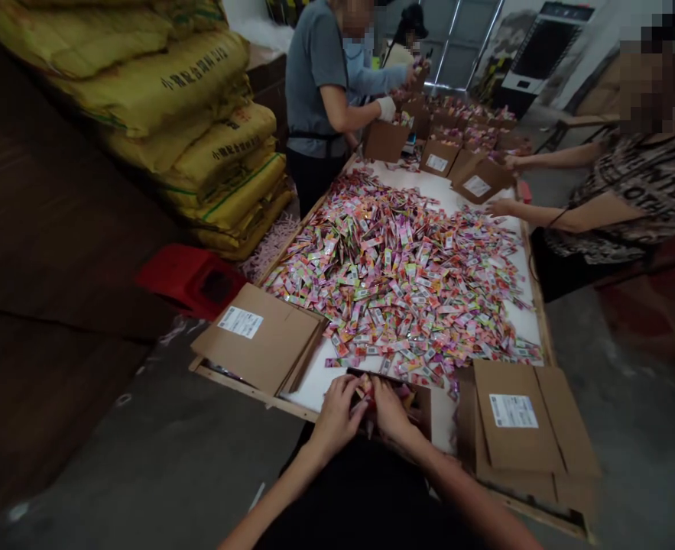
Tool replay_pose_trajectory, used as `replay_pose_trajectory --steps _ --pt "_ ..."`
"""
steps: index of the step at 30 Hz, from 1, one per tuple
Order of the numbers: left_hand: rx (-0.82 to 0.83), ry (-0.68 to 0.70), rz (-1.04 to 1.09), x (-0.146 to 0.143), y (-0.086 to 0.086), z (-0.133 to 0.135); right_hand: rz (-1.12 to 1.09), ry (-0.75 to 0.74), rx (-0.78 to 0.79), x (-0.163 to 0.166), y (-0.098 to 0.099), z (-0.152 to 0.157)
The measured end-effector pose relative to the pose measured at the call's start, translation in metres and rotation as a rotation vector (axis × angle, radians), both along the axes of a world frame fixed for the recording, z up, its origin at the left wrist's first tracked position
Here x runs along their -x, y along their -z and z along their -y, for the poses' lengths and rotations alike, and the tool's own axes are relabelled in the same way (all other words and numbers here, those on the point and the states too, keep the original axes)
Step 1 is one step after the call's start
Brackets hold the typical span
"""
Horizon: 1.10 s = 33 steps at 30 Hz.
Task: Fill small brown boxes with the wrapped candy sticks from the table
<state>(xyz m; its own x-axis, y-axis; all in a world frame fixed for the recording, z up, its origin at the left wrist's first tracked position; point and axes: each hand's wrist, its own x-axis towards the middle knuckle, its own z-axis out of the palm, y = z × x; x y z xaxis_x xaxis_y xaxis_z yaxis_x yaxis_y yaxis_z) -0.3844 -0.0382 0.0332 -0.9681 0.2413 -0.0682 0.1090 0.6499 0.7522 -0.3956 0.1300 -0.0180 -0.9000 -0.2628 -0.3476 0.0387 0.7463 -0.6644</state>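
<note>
Your left hand (pixel 337 416) and right hand (pixel 391 412) meet over an open brown box (pixel 420 405) at the near edge of the table (pixel 314 386). Both are curled narrow around a small bunch of sachets (pixel 365 391), fingertips almost touching each other; how many sachets you grip cannot be told. The box sits just on your side of the big pile of sachets (pixel 400 275), which is far too many to count and covers most of the white tabletop.

Left of the box lies one stack of flattened cartons (pixel 257 336), its corner hanging over the table's edge. Right of the box lies a second stack (pixel 517 428), reaching nearly to the table's right corner. A bare white strip of tabletop runs between the left stack and the box; on the box's right side, white surface shows only in a narrow gap before the second stack.

Beyond the pile, at least three more open boxes (pixel 437 156) stand at the far end of the table. Three other people work there: one in a grey top (pixel 317 76) on the left side of the table, one behind that person, and one in a patterned top (pixel 652 191) on the right side with both arms out toward the boxes.

Left of the table, a red object (pixel 191 279) lies on the floor, and behind it yellow sacks (pixel 199 114) are stacked, at least five high.
</note>
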Motion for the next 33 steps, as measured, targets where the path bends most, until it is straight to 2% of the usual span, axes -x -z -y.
replay_pose_trajectory --steps 4,6,8,10,13,17,20,23,25,27,29,30,31,33 --pt "0.310 0.185 0.068 -0.006 -0.007 -0.003 -0.088 -0.026 0.057 -0.005 -0.020 -0.035" --pt "0.414 0.337 0.151 -0.004 -0.004 -0.010 -0.144 0.010 -0.030 -0.012 -0.027 -0.053" --pt "0.480 0.417 0.229 0.004 0.003 -0.023 -0.164 0.085 -0.135 -0.019 -0.027 -0.061" --pt "0.511 0.440 0.291 0.017 0.012 -0.038 -0.145 0.117 -0.149 -0.024 -0.022 -0.058" --pt "0.524 0.457 0.328 0.038 0.020 -0.052 -0.099 0.042 -0.008 -0.025 -0.005 -0.042" --pt "0.568 0.461 0.326 0.049 0.014 -0.050 -0.003 0.004 0.073 -0.013 0.019 -0.021" --pt "0.597 0.432 0.303 0.044 0.009 -0.051 0.014 -0.009 0.115 -0.003 0.027 -0.015" --pt "0.607 0.407 0.353 0.041 0.015 -0.059 0.065 -0.016 0.231 0.003 0.020 -0.029" --pt "0.608 0.388 0.408 0.043 0.022 -0.063 0.076 0.022 0.299 0.009 0.014 -0.057" --pt "0.585 0.373 0.437 0.045 0.027 -0.064 -0.033 0.181 0.199 0.019 0.013 -0.098" --pt "0.549 0.361 0.445 0.046 0.028 -0.061 -0.186 0.378 -0.099 0.037 0.023 -0.142" --pt "0.534 0.355 0.452 0.046 0.026 -0.059 -0.213 0.417 -0.262 0.049 0.032 -0.162" --pt "0.519 0.348 0.468 0.046 0.023 -0.057 -0.212 0.412 -0.409 0.061 0.042 -0.178" --pt "0.481 0.327 0.517 0.045 0.014 -0.051 -0.139 0.296 -0.584 0.089 0.064 -0.201"
